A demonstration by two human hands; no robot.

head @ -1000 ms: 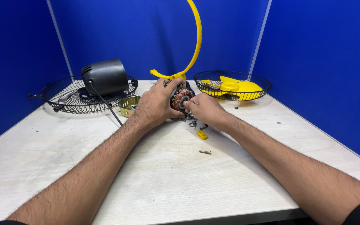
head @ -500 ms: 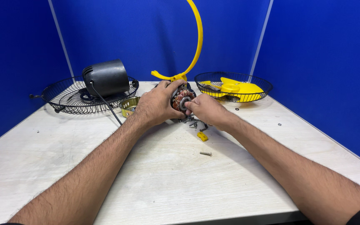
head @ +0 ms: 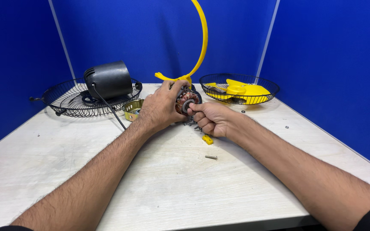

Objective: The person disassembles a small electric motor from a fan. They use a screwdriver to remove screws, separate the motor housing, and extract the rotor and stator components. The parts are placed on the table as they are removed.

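Left hand (head: pixel 161 107) grips the motor core (head: pixel 186 99), lifted off the worktop (head: pixel 159 184) so its shaft end faces up. Right hand (head: pixel 210 119) pinches the central bearing (head: pixel 187 106). Loose screw (head: pixel 211 157) and yellow clip (head: pixel 207 139) lie nearby.

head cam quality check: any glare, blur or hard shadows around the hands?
Head view: even, soft light, only faint shadows under the left hand and right hand; no glare on the table; motor and screw sharp; slight wide-angle stretch at the forearms near the bottom edge.
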